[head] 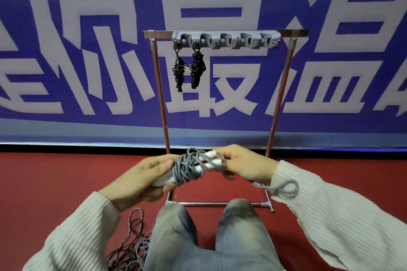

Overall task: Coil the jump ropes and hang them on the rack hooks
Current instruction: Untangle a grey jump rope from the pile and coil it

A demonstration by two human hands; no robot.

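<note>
We hold one grey cord jump rope with white handles [191,166] in front of our knees, its cord wound in many turns around the two handles. Our left hand [143,177] grips the handle ends, fingers curled round them. Our right hand [241,164] pinches the other end of the bundle, thumb and fingers closed on cord and handle tip. One loose grey loop [280,188] of the cord trails out below the right wrist.

Behind the bundle stands one chrome tube rack [278,99] on the red floor [55,174]. Its top bar carries one grey plastic hook strip [225,38]. Two black coiled jump ropes [189,68] hang side by side from its leftmost hooks.

A tangle of loose dark red and grey ropes [132,246] lies on the floor by our left knee; we cannot count them. One blue banner with white characters [88,50] fills the wall.
</note>
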